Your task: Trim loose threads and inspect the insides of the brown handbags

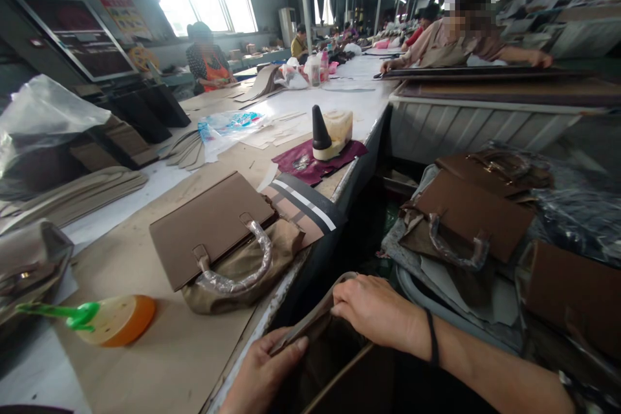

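A brown handbag [326,346] is at the bottom middle, its opening facing up and its inside dark. My left hand [264,369] pinches the near left part of its edge, thumb inside. Farther along the same edge, my right hand [371,310] grips the rim with curled fingers; a dark band circles that wrist. On the table just left of my hands lies a taupe handbag [213,226], its handle [262,259] wrapped in clear plastic. The lower part of the held bag is out of sight.
A bottle of orange liquid [121,320] lies on the long table [194,356]. Farther up, a glue container [339,132] and a black cone [319,129] sit on maroon cloth [301,162]. More brown handbags [475,213] are piled at right. A co-worker [446,39] handles dark panels beyond.
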A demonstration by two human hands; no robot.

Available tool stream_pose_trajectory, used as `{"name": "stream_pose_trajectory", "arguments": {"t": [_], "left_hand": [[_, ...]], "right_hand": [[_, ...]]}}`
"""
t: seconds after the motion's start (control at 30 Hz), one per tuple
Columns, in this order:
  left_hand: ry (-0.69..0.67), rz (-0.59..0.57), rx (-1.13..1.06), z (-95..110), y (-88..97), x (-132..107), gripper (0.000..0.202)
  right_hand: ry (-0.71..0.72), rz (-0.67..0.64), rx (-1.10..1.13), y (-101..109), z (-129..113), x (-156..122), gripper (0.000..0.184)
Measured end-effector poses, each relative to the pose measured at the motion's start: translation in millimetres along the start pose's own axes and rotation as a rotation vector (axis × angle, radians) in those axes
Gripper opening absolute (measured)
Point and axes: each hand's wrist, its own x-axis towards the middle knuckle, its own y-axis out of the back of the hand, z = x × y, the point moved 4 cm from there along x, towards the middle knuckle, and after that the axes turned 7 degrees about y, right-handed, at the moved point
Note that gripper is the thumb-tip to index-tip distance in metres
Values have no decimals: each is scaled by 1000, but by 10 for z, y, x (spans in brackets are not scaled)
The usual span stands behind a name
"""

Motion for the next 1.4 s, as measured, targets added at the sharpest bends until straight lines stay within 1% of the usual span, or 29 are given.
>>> {"name": "stream_pose_trajectory", "arguments": {"t": [0.1, 0.2, 0.3, 0.4, 0.57, 0.83, 1.1, 1.27, 1.4], "left_hand": [[-18, 6, 41, 31, -12, -23, 49], [-75, 13, 41, 69, -32, -42, 51], [-127, 5, 28, 99, -54, -53, 50], [-145, 16, 69, 113, -58, -55, 47], [-124, 65, 107, 107, -33, -46, 43], [-82, 112, 90, 52, 14, 0, 48], [-68, 83, 41, -11, 16, 41, 48], [-51, 76, 41, -78, 28, 92, 50], [-76, 76, 14, -93, 11, 112, 48]], "right_hand": [[24, 33, 27, -2, 19, 15, 16], [38, 43, 31, -11, 30, 24, 16], [35, 46, 7, -17, 23, 31, 18], [21, 49, -19, -22, 11, 41, 18], [-14, 50, -36, -47, 19, 58, 18], [-25, 72, -40, -39, 19, 86, 15], [-62, 61, -7, -37, 23, 95, 14], [-100, 111, 31, -6, 32, 79, 9], [-84, 138, 74, 2, 56, 51, 22]]}}
